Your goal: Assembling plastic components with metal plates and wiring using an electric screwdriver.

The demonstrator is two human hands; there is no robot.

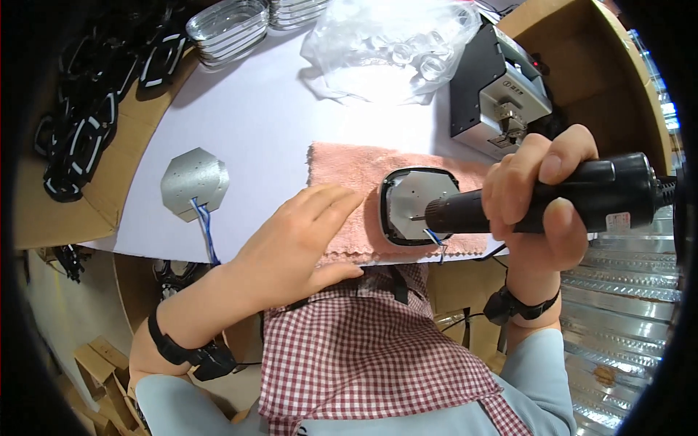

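My right hand (542,185) is wrapped round a black electric screwdriver (614,182), held almost level with its bit pointing left. The bit is over an octagonal silver metal plate (408,196) set in a rounded black housing (385,218); whether it touches a screw I cannot tell. Blue and white wires (435,237) come out at the plate's near edge. Under the housing lies a pink cloth (338,160). Just left of the housing, my left hand (309,221) holds nothing, its fingers stretched out and the thumb apart. Another octagonal plate (195,178) with blue wires lies farther left on the white table.
Behind the cloth sits a clear plastic bag (392,54) of small transparent parts. A black and silver machine (498,91) stands at the back right beside a cardboard box (618,80). Stacked clear trays (229,33) are at the back left, near a carton of black frames (87,145).
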